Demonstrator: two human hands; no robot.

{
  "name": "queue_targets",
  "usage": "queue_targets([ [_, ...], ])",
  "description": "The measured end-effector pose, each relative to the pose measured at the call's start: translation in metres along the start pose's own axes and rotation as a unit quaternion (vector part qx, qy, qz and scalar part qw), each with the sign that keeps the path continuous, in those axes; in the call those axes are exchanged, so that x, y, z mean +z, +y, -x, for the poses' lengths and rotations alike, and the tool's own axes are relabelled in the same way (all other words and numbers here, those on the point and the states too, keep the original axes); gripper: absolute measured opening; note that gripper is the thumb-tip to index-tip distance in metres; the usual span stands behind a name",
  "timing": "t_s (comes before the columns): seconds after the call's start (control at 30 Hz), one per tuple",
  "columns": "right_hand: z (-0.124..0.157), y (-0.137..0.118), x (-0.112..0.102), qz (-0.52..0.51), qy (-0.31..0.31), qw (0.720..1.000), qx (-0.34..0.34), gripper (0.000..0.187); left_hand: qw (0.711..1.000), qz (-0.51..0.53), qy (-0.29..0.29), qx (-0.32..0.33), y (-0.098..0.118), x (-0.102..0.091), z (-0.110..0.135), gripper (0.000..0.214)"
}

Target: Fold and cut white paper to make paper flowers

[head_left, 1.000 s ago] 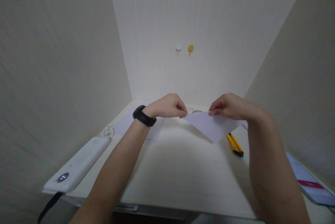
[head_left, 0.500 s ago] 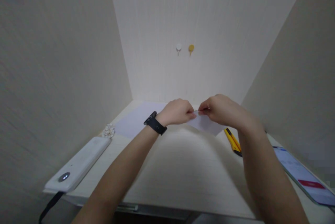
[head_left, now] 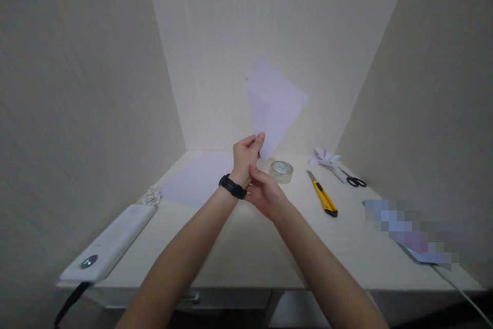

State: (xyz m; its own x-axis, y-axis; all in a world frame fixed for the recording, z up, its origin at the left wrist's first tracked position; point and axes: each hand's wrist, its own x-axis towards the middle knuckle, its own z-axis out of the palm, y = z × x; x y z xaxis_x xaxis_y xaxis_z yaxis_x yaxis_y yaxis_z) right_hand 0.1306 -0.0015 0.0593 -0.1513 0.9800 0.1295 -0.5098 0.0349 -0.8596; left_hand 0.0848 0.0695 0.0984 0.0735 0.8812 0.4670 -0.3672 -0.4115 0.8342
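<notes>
Held sheet (head_left: 275, 100): above desk (head_left: 265, 257) | tape (head_left: 281, 173): left of cutter (head_left: 322, 194) (scissors (head_left: 351, 178) beyond)

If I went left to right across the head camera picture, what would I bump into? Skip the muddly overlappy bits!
White device, flat paper, left hand, tape, yellow cutter, scissors, pixelated phone.

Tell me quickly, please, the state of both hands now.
Left hand: closed, pinching a sheet of paper.
Right hand: at the left wrist; whether open or closed cannot be told.
</notes>
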Motion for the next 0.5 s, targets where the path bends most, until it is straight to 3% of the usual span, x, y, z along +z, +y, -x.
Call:
queue_targets([
  [0.07, 0.005, 0.016, 0.009, -0.129, 0.000, 0.991, -0.019, 0.048, 0.999, 0.041, 0.009, -0.012, 0.003, 0.004, 0.009, 0.042],
  [0.13, 0.014, 0.026, 0.019, -0.189, -0.005, 0.982, -0.028, 0.044, 0.996, 0.083, 0.011, -0.009, 0.009, 0.008, 0.017, 0.039],
  [0.27, 0.037, 0.035, 0.037, -0.208, -0.043, 0.976, -0.035, 0.040, 0.986, 0.165, -0.015, 0.002, 0.027, 0.014, 0.033, 0.033],
  [0.5, 0.067, 0.035, 0.052, -0.205, -0.090, 0.974, -0.028, 0.039, 0.968, 0.241, -0.062, -0.043, 0.060, 0.023, 0.060, 0.028],
])
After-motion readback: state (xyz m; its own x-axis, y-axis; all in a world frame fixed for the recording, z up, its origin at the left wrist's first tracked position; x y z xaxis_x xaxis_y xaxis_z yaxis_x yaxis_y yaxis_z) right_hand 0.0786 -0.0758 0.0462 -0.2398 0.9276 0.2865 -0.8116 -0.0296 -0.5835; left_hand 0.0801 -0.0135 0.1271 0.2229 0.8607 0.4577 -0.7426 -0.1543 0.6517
